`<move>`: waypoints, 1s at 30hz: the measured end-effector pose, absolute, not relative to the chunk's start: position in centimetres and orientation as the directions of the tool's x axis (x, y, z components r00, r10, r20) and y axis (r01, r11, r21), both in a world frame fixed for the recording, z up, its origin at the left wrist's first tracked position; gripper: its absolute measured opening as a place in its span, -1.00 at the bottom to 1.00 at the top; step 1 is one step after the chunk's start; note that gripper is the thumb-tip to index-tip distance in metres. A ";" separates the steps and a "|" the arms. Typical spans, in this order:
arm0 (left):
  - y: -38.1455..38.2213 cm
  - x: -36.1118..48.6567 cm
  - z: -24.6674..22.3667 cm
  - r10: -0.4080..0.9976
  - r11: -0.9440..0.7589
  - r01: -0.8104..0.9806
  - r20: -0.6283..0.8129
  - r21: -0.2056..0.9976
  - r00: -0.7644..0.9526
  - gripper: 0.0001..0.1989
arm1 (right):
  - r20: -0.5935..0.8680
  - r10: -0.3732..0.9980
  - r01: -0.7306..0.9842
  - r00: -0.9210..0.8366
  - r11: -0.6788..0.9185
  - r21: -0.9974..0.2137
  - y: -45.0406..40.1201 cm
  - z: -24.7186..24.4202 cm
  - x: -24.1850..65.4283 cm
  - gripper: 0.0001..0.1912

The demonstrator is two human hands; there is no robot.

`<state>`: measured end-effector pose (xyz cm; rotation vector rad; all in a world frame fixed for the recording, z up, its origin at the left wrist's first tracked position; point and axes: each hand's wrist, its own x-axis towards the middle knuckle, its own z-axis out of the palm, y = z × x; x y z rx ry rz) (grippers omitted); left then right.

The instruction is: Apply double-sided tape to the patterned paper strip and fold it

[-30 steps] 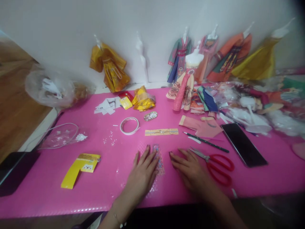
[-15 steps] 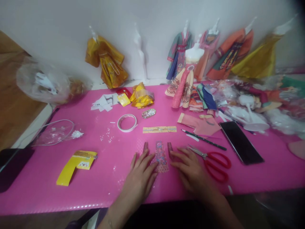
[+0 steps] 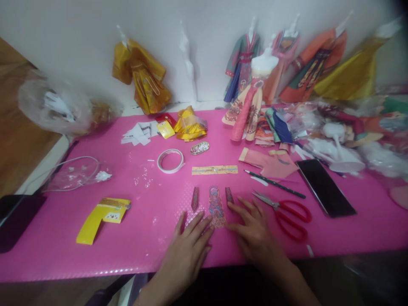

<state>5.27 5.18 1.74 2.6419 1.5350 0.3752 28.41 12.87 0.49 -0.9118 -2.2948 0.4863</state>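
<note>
Three patterned pieces lie side by side on the pink tabletop. The widest, a flared panel in blue and pink, is in the middle. To its left lies a narrow dark red strip with a pointed lower end, now fully visible. A matching narrow strip lies on the right, its lower end under my fingers. My left hand rests open just below the left strip, fingertips near the panel's lower left edge. My right hand is open, fingers spread, touching the right strip. Beyond the pieces lies a flat beige band.
Red-handled scissors, a dark pencil and a phone lie right. A tape roll, sequined oval clip and yellow packet lie left. A dressed doll form stands behind; bagged items crowd the right.
My left hand has drawn back toward me, uncovering the lower part of the left strip. My right hand stays by the right strip. The view has shifted slightly.
</note>
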 end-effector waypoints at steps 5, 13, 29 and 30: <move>5.0 5.3 1.9 0.868 -0.492 0.850 0.187 0.188 0.461 -0.62 | 0.397 0.722 0.484 -0.567 0.681 -0.549 12.9 0.8 28.3 -0.69; 5.1 5.5 1.4 0.879 -0.468 0.863 0.195 0.190 0.434 -0.59 | 0.391 0.747 0.557 -0.538 0.663 -0.499 13.7 1.3 26.4 -0.74; 5.8 5.1 2.4 0.905 -0.419 0.858 0.211 0.296 0.369 -0.71 | 0.251 0.752 0.622 -0.609 0.650 -0.437 14.6 0.7 26.7 -0.63; 6.2 5.2 2.6 0.913 -0.398 0.862 0.227 0.314 0.339 -0.73 | 0.254 0.752 0.620 -0.608 0.650 -0.440 14.6 0.6 26.7 -0.63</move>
